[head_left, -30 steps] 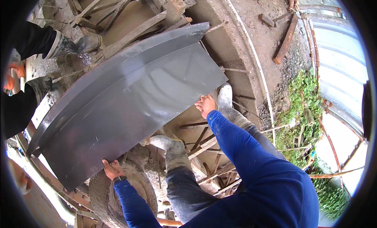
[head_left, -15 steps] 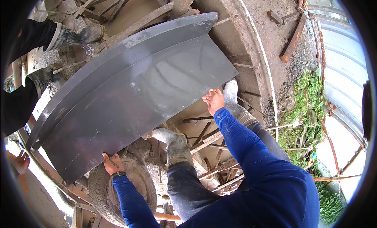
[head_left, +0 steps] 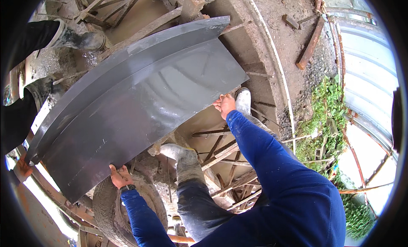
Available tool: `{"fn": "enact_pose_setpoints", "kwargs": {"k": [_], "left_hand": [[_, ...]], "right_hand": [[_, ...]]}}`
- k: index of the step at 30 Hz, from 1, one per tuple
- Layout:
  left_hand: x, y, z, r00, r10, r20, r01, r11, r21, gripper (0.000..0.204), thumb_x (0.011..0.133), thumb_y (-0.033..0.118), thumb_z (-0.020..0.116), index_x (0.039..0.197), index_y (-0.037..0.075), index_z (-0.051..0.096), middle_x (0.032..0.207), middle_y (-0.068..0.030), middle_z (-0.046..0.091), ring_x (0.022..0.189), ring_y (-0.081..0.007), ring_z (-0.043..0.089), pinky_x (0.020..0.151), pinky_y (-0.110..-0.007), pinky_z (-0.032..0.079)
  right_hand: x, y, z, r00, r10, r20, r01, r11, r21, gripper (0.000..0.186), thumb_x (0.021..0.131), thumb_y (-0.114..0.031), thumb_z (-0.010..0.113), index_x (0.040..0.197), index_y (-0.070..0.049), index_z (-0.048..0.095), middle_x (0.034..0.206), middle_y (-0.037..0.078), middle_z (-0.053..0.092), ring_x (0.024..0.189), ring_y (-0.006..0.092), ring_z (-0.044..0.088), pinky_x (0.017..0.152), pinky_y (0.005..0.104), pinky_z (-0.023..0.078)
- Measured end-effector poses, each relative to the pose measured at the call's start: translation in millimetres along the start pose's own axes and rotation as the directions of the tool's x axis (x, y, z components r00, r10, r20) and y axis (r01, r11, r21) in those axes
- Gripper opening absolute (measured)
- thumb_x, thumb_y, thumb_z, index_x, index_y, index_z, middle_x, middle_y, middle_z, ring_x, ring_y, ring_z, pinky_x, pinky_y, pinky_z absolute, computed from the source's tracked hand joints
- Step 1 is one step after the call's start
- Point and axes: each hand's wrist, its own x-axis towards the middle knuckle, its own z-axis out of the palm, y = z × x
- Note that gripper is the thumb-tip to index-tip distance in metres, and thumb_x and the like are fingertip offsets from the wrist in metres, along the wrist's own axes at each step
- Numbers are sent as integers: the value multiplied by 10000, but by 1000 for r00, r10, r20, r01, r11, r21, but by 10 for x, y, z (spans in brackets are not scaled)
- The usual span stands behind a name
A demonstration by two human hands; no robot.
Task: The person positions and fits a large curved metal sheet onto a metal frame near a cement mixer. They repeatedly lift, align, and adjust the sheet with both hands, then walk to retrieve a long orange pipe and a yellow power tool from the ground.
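Note:
A large dark grey metal sheet with a curved, raised flange along its far side spans the middle of the view, tilted from lower left to upper right. My left hand grips its near edge toward the left end, thumb on top and the other fingers partly under the edge. Further right, my right hand pinches the same edge close to the right corner. Another person's hand is at the sheet's far left corner, its fingers partly hidden.
Beneath the sheet are rusty angle-iron braces over muddy water and a mud-caked wheel. My boots stand among them. Another person's boots are at left. A curved concrete rim runs at right, beside plants.
The sheet and both my hands have shifted slightly left in view. At the left, the other person's hand has risen to the sheet's corner.

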Motion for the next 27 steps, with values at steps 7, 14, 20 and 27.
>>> {"fn": "enact_pose_setpoints", "kwargs": {"k": [7,14,20,27], "left_hand": [[169,-27,-176,1000,-8,-7,8,1000,6,244,1052,313,638,1195,115,646,1113,-8,707,927,-147,634,790,-328,491],[-97,126,141,998,-35,-43,37,999,36,270,1046,331,645,1201,110,632,1117,-13,690,934,-159,617,812,-334,491],[-205,152,238,992,-14,-127,37,983,182,616,965,454,730,1437,120,518,1269,-63,628,1085,-216,599,903,-369,501],[-309,155,221,965,-44,-259,125,944,305,690,918,557,737,1473,228,495,1270,-17,571,1107,-200,600,965,-400,470]], "right_hand": [[-13,50,42,999,12,35,-12,1000,-1,120,1045,-197,516,1051,-77,513,891,84,619,723,222,675,633,356,551],[-10,5,-18,997,45,62,-45,999,5,127,1044,-205,535,1053,-78,528,898,82,630,735,220,675,651,365,557],[103,12,-188,987,88,134,-90,996,8,130,1052,-218,541,1033,-89,541,874,78,658,718,213,673,627,355,545],[56,-88,-210,976,109,187,-103,994,-42,159,1034,-240,585,980,-93,560,845,74,680,691,200,673,605,363,542]]}}
